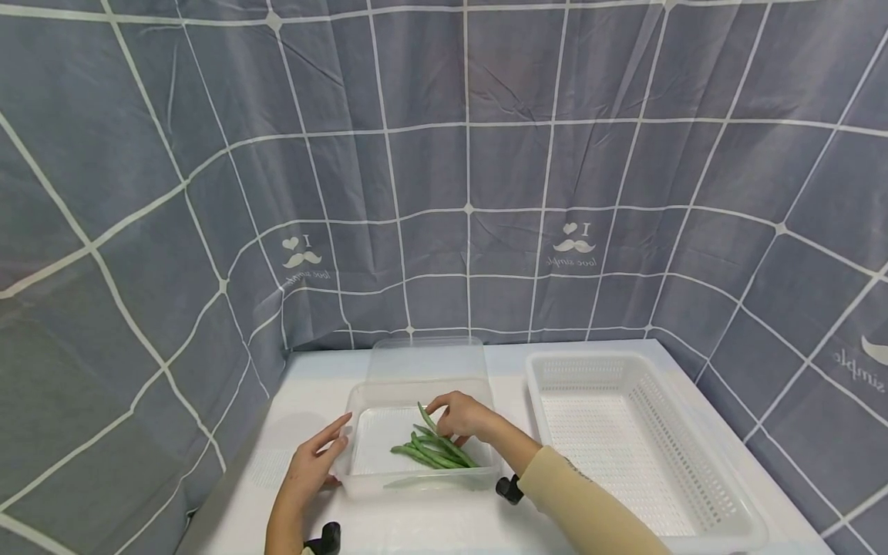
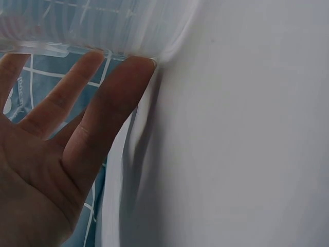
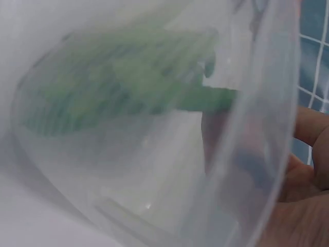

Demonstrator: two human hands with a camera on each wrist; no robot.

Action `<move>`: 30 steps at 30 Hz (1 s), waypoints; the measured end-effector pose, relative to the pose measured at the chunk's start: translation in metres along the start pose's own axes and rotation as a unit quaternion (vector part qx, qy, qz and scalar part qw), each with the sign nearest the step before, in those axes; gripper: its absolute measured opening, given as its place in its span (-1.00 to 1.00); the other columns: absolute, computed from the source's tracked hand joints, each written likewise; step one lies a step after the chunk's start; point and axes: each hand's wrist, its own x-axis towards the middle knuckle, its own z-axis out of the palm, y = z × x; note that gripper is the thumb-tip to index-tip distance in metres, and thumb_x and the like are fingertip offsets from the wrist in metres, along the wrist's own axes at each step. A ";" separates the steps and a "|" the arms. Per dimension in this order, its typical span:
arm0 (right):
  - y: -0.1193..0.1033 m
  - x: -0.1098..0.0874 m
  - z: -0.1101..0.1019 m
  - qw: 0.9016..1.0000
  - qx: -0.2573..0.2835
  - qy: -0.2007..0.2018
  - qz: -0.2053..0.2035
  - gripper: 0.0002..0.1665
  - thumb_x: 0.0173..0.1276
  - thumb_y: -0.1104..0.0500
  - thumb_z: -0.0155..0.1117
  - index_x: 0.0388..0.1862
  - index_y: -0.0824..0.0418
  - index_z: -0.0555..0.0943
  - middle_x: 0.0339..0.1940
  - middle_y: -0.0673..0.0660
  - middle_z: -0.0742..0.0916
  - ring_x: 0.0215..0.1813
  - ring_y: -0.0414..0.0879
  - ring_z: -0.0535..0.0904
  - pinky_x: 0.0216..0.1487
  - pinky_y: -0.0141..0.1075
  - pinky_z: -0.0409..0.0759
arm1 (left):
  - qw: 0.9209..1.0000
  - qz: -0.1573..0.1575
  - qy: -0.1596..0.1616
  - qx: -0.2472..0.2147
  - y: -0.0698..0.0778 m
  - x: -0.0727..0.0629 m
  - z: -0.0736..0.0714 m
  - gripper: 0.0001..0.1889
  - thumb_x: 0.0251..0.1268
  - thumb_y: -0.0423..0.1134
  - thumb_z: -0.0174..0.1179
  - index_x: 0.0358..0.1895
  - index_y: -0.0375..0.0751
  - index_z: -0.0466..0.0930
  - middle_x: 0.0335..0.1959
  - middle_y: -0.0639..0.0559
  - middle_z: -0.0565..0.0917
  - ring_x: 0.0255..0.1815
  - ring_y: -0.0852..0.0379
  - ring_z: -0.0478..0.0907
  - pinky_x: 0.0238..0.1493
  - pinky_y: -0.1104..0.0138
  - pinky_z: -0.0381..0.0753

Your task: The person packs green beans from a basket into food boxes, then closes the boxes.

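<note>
Several green beans (image 1: 437, 455) lie in a bundle inside a clear plastic container (image 1: 357, 482), toward its right side. My right hand (image 1: 466, 416) reaches over the container's right side and pinches a green bean (image 1: 426, 417) that slants up above the others. In the right wrist view the beans (image 3: 113, 87) show blurred through the container's wall, and the right fingers (image 3: 311, 126) are partly hidden behind it. My left hand (image 1: 308, 466) is at the container's left side, fingers extended; the left wrist view has its fingertips (image 2: 136, 67) against the container's wall (image 2: 118, 31).
A large white perforated basket (image 1: 544, 401) stands to the right on the white table (image 1: 509, 370). Behind the container lies a clear lid (image 1: 426, 358). A grey curtain with white grid lines (image 1: 430, 169) surrounds the table at the back and sides.
</note>
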 end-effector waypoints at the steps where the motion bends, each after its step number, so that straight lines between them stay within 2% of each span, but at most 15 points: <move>1: 0.000 0.000 0.002 1.000 -0.008 -0.001 0.002 -0.49 0.32 0.44 0.32 0.25 0.22 0.70 -0.32 0.12 0.70 -0.30 -0.05 0.68 -0.35 -0.15 0.77 | 1.000 0.000 0.000 0.000 0.000 0.000 0.000 -0.48 0.59 -0.09 0.21 0.53 0.01 0.51 0.51 -0.52 0.43 0.09 -0.18 0.73 -0.49 0.25 0.69; 7: 0.001 0.000 0.014 0.997 -0.075 0.009 0.013 -0.57 0.30 0.48 0.34 0.13 0.21 0.75 -0.37 0.11 0.71 -0.37 -0.07 0.64 -0.37 -0.16 0.75 | 1.000 0.001 0.000 -0.004 -0.001 0.000 0.000 -0.47 0.57 -0.09 0.23 0.53 0.01 0.51 0.52 -0.53 0.41 0.09 -0.18 0.73 -0.49 0.25 0.69; 8: 0.002 0.000 0.015 0.996 -0.087 0.010 0.013 -0.57 0.29 0.49 0.34 0.11 0.21 0.76 -0.37 0.11 0.72 -0.44 -0.10 0.59 -0.41 -0.18 0.73 | 1.000 0.003 -0.001 -0.006 -0.001 0.000 0.000 -0.48 0.58 -0.10 0.23 0.53 0.00 0.51 0.52 -0.53 0.41 0.08 -0.18 0.73 -0.49 0.25 0.69; 11: 0.004 0.001 0.021 0.993 -0.117 0.013 0.014 -0.56 0.25 0.50 0.33 0.06 0.20 0.78 -0.34 0.11 0.75 -0.49 -0.13 0.57 -0.45 -0.23 0.68 | 1.000 0.007 -0.002 -0.010 -0.002 0.000 0.000 -0.49 0.59 -0.13 0.21 0.53 -0.02 0.51 0.51 -0.53 0.42 0.08 -0.19 0.74 -0.50 0.25 0.70; 14: 0.005 0.002 0.025 0.991 -0.136 0.013 0.011 -0.52 0.19 0.54 0.31 0.04 0.19 0.78 -0.35 0.09 0.75 -0.55 -0.15 0.50 -0.53 -0.30 0.56 | 1.000 0.010 -0.003 -0.010 -0.003 0.000 0.000 -0.49 0.59 -0.13 0.21 0.53 -0.02 0.51 0.51 -0.54 0.42 0.08 -0.18 0.74 -0.50 0.25 0.70; 19: 0.006 0.003 0.028 0.988 -0.152 0.014 0.006 -0.49 0.15 0.56 0.28 0.01 0.19 0.79 -0.39 0.07 0.74 -0.55 -0.16 0.48 -0.57 -0.38 0.43 | 1.000 0.008 -0.004 -0.008 -0.004 0.000 -0.001 -0.48 0.59 -0.10 0.21 0.54 0.01 0.51 0.52 -0.52 0.42 0.13 -0.23 0.73 -0.49 0.24 0.70; 25: 0.003 0.002 0.026 0.988 -0.151 0.016 0.004 -0.52 0.15 0.53 0.34 0.02 0.20 0.79 -0.35 0.08 0.76 -0.47 -0.13 0.59 -0.50 -0.34 0.56 | 1.000 0.000 -0.007 -0.012 -0.003 -0.001 -0.002 -0.46 0.58 -0.02 0.24 0.54 0.04 0.50 0.53 -0.51 0.40 0.17 -0.23 0.71 -0.45 0.24 0.71; 28: 0.000 -0.001 0.019 0.991 -0.130 0.010 -0.005 -0.54 0.19 0.51 0.36 0.07 0.26 0.76 -0.34 0.12 0.78 -0.42 -0.07 0.65 -0.43 -0.25 0.68 | 1.000 -0.002 -0.010 -0.015 -0.003 0.001 -0.002 -0.43 0.56 0.03 0.25 0.55 0.04 0.49 0.54 -0.51 0.39 0.15 -0.21 0.71 -0.45 0.23 0.71; 30: -0.002 -0.002 0.012 0.994 -0.108 0.004 -0.016 -0.55 0.23 0.49 0.36 0.12 0.30 0.74 -0.34 0.18 0.79 -0.39 -0.03 0.67 -0.37 -0.18 0.74 | 1.000 -0.002 -0.009 -0.019 -0.002 0.002 -0.003 -0.41 0.56 0.07 0.25 0.56 0.06 0.47 0.54 -0.47 0.42 0.21 -0.25 0.70 -0.41 0.23 0.75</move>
